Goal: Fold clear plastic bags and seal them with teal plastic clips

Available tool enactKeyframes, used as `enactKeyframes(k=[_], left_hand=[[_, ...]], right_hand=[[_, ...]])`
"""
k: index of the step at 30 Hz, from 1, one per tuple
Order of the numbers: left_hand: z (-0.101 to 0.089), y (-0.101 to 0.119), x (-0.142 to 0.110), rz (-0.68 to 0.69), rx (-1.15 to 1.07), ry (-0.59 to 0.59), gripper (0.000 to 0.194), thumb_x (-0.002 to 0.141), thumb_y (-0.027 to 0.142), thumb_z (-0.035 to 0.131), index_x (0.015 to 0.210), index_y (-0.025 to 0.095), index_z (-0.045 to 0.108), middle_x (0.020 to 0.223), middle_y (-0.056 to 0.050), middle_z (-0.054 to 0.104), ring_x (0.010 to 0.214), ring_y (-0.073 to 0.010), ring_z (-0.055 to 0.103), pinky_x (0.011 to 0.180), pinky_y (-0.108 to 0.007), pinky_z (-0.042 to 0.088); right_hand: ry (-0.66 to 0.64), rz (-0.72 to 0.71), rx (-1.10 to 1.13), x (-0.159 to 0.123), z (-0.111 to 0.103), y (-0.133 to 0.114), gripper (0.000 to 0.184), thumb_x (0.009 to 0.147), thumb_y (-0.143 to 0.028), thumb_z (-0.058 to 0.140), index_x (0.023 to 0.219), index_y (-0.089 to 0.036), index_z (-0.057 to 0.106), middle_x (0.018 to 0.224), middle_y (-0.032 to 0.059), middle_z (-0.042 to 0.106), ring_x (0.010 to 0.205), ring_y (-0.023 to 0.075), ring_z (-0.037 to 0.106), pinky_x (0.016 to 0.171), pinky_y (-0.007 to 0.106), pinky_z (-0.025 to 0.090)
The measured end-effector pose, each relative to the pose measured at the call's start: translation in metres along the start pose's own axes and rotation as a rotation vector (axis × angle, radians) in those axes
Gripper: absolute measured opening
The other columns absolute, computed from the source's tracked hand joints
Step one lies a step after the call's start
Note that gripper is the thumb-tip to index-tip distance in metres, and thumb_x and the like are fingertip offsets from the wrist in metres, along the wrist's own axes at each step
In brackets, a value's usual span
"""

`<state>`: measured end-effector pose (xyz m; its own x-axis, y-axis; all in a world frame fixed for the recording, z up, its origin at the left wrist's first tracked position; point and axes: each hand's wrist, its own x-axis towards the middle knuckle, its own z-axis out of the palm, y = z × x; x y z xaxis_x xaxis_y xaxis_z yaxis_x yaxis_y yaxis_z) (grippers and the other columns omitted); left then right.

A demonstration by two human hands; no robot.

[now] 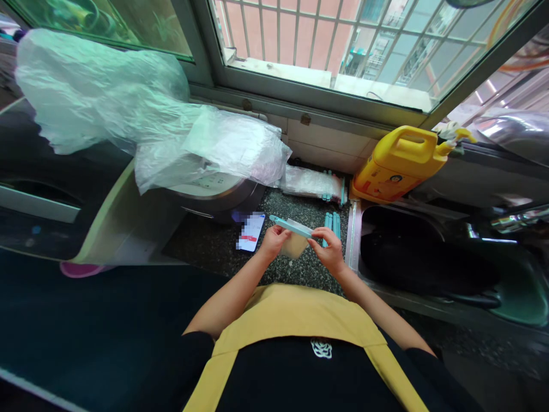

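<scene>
Between my two hands is a small see-through bag [295, 246] with pale yellowish contents, its top edge poking up through a light blue bag sealing clip [281, 222]. My left hand [274, 240] pinches the clip and bag near the clip's left end. The fingers of my right hand [327, 247] are closed on the clip's right end. Whether the clip is fully latched is too small to tell. Several more blue clips [336, 224] lie side by side on the counter just beyond my right hand.
A phone [251, 232] lies on the speckled counter [223, 243]. Behind are a clipped clear bag [311, 182] and a rice cooker [210, 197] under plastic sheeting [231, 143]. A yellow detergent jug [397, 166] stands by the sink [355, 234] at right.
</scene>
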<state>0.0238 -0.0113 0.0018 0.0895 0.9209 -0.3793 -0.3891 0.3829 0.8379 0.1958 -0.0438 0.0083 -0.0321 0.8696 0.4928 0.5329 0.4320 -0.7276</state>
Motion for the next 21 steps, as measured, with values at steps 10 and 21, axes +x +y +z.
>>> enactKeyframes(k=[10,21], left_hand=[[0.0009,0.0023,-0.0014,-0.023,-0.038,-0.019,0.041,0.034,0.037,0.086,0.058,0.013,0.064,0.055,0.001,0.063,0.054,-0.0112,0.053,0.061,-0.025,0.042],[-0.0021,0.0082,-0.0026,0.031,-0.019,-0.080,0.035,0.042,0.033,0.084,0.066,0.015,0.066,0.067,-0.001,0.067,0.063,-0.0124,0.056,0.066,-0.024,0.043]], right_hand=[[-0.011,0.044,0.059,-0.0030,-0.0002,0.0012,0.008,0.079,-0.026,0.064,0.078,-0.019,0.061,0.080,0.0042,0.063,0.072,0.0155,0.059,0.061,0.029,0.048],[0.012,0.071,0.085,-0.0044,-0.0018,0.0040,0.009,0.079,-0.028,0.064,0.077,-0.020,0.061,0.081,0.0041,0.063,0.071,0.0151,0.059,0.060,0.029,0.049]])
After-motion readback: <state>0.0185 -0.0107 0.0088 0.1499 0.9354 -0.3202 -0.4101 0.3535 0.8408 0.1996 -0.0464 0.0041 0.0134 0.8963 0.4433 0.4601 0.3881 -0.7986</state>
